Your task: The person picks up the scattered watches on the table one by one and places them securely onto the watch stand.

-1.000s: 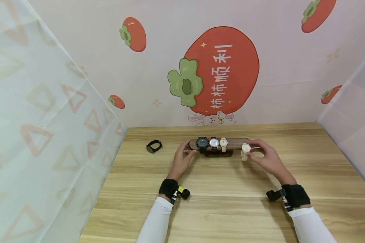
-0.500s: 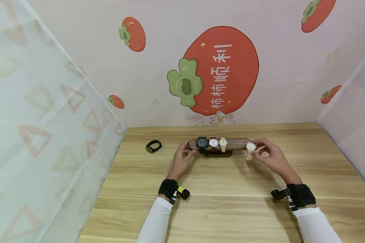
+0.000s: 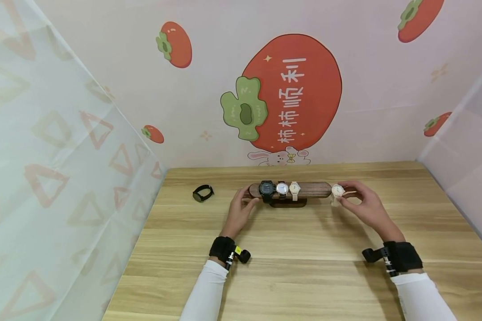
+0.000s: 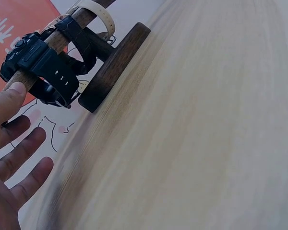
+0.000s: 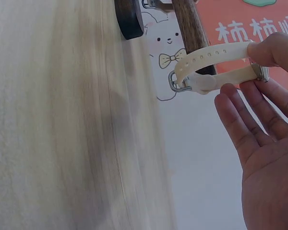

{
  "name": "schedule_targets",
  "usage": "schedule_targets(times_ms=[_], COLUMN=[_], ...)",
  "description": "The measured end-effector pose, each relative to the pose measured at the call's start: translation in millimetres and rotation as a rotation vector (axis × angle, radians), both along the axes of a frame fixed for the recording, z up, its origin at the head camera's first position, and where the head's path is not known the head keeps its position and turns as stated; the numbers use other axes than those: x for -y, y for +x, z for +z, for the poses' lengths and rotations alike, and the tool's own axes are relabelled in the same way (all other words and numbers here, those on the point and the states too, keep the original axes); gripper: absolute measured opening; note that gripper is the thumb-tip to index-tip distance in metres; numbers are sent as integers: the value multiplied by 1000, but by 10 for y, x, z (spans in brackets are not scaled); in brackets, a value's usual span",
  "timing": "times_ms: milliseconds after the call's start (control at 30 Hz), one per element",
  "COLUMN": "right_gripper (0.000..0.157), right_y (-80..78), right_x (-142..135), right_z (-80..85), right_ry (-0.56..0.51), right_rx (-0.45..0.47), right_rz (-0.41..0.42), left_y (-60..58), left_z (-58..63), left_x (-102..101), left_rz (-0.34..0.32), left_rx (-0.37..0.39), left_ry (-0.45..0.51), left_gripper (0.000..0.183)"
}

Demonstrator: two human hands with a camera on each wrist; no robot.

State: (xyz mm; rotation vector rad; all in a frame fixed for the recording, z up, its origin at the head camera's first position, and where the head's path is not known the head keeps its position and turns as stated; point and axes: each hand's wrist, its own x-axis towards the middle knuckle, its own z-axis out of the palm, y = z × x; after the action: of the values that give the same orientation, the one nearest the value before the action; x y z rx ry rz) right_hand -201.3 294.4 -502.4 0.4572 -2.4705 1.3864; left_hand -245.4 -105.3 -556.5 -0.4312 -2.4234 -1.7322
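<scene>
A dark wooden watch stand [image 3: 315, 190] stands near the back of the table. My left hand [image 3: 240, 213] holds the bar's left end, its thumb [image 4: 15, 92] on the wood beside a chunky black watch [image 3: 267, 189]. Right of that watch, the bar carries a white-faced watch with a dark strap [image 3: 282, 189] and a cream watch [image 3: 295, 189]. At the bar's right end, my right hand [image 3: 367, 208] pinches a second cream watch [image 3: 337, 191] by its case. In the right wrist view its buckled strap [image 5: 213, 53] forms a loop right at the bar's tip.
Left of the stand, a black watch [image 3: 203, 193] lies on the wooden table [image 3: 289, 267]. Behind the table rises a printed backdrop [image 3: 369, 133], with a patterned side panel [image 3: 76, 178] on the left.
My right hand has moved to the right with the cream watch, from over the bar's right part to its very end. The left hand has stayed in place.
</scene>
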Motion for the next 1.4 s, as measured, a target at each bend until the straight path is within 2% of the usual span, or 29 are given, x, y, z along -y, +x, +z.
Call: schedule_targets(times_ms=[567, 1400], right_gripper=[45, 43], right_y=[-106, -251], right_x=[-30, 66], right_z=[4, -125], right_ry=[28, 1], right_rx=[49, 73], right_rz=[-36, 25], left_y=[-3, 3], left_z=[0, -5], left_x=[0, 1], left_rz=[1, 4], left_rx=[-16, 4], left_ry=[-20, -23], left_gripper=[55, 56])
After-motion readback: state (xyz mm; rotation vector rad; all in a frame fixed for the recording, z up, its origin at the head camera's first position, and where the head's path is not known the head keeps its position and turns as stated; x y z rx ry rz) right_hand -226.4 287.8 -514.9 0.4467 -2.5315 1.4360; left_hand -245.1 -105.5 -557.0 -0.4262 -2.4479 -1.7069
